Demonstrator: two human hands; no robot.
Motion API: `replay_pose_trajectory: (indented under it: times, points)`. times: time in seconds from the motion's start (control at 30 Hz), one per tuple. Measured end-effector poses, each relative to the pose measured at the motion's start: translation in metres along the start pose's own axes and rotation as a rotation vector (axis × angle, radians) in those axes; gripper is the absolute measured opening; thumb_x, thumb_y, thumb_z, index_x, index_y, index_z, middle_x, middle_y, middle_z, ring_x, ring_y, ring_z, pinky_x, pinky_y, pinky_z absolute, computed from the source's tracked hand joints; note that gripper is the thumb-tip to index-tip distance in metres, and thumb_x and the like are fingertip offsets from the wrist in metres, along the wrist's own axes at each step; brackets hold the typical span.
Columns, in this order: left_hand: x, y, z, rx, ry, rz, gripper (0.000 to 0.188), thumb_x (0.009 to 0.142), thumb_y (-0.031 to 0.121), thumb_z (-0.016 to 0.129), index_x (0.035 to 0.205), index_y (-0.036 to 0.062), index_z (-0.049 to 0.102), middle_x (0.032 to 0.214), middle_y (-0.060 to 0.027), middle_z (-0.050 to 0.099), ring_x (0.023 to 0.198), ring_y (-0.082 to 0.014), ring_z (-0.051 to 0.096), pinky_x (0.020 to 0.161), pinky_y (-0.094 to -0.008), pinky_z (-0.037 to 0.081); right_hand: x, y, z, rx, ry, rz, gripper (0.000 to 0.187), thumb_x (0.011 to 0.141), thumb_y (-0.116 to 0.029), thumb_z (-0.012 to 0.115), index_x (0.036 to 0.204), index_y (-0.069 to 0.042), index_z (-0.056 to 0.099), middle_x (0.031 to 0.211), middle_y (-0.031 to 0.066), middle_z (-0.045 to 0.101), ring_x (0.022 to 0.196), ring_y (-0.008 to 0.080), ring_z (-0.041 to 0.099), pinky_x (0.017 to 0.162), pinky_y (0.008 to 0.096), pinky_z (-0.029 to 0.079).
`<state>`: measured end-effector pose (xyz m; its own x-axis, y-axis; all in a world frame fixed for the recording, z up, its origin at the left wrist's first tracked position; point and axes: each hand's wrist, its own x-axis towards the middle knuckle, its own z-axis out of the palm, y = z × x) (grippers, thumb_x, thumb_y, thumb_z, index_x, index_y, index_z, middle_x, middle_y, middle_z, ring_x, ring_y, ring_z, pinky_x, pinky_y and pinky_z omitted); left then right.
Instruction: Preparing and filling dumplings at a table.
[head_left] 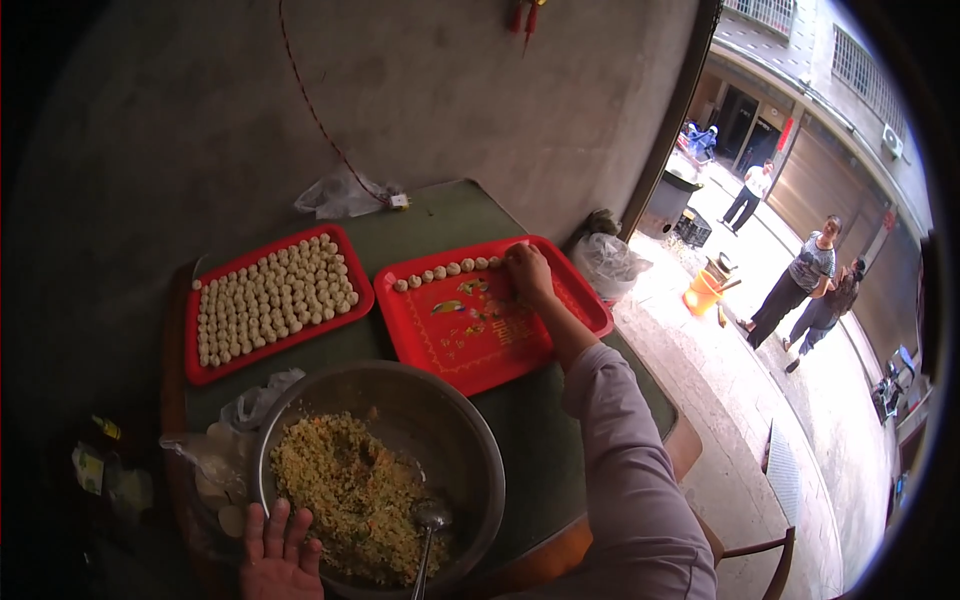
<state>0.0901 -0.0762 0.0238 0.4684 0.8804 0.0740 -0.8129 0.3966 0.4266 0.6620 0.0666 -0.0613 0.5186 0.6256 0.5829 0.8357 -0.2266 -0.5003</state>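
Observation:
My right hand (527, 272) reaches over the red tray (450, 355) on the right, its fingers pinched at the end of a single row of small round dumplings (440, 272) along the far side. The dumpling in those fingers is mostly hidden. Close to me, my left hand (280, 562) is held palm up with fingers spread and nothing in it, beside the near left rim of a large metal bowl (478, 440). Chopped yellowish filling (345, 490) lies in the bowl, with a metal spoon (430, 518) resting in it.
Another red tray (362, 290), at left, carries many rows of dumplings. Pale round wrappers (230, 520) lie by a plastic bag (210, 455) left of the bowl. A cord with a white socket (399, 201) hangs at the table's far edge. People (805, 270) stand outside, right.

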Motion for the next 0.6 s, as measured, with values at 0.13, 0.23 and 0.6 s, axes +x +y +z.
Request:
replay_pose_trajectory:
  times: [0.13,0.23,0.6]
  points:
    - [-0.001,0.001,-0.003,-0.01,0.0,-0.003,0.07,0.095,0.016,0.048,0.148,0.0011,0.004,0.152,-0.0224,0.012,0.139,-0.0407,0.02,0.113,-0.0493,0.032,0.001,0.001,-0.003,0.018,-0.013,0.033,0.022,0.082,-0.017,0.061,0.103,-0.008,0.063,0.104,0.0167,0.062,0.095,0.0328,0.061,0.081,0.0409,0.049]
    - [-0.003,0.001,-0.007,-0.034,-0.019,0.0,0.068,0.096,0.016,0.046,0.148,0.0006,0.005,0.152,-0.0225,0.012,0.139,-0.0407,0.02,0.113,-0.0494,0.031,0.002,0.005,-0.009,-0.004,-0.014,0.018,0.025,0.083,-0.018,0.062,0.106,-0.009,0.062,0.106,0.0162,0.062,0.098,0.0326,0.061,0.083,0.041,0.049]
    - [0.0,-0.002,-0.017,-0.122,-0.126,-0.003,0.059,0.1,0.02,0.039,0.147,-0.001,0.01,0.149,-0.0247,0.021,0.135,-0.0412,0.028,0.113,-0.0495,0.032,0.002,-0.009,-0.009,-0.194,-0.04,0.032,0.027,0.083,-0.025,0.065,0.107,-0.012,0.061,0.105,0.0162,0.06,0.097,0.0349,0.059,0.084,0.0426,0.048]
